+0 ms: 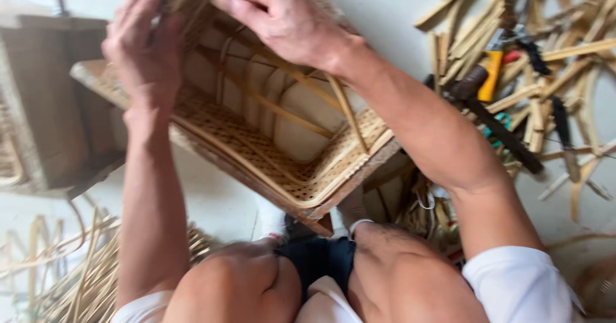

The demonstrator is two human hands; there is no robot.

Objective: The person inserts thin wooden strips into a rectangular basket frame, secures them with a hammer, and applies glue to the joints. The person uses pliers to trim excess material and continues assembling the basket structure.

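Woven cane fills the basket (269,143) we tilt above our knees; our left hand (144,47) grips its far rim, fingers curled, our right hand (282,18) clasps the top edge. Cane strips (545,60) lie right.

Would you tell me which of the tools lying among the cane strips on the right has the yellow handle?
The yellow-handled tool lies at the pile's left edge, beside a dark brown wooden handle; the others nearby are black or dark.
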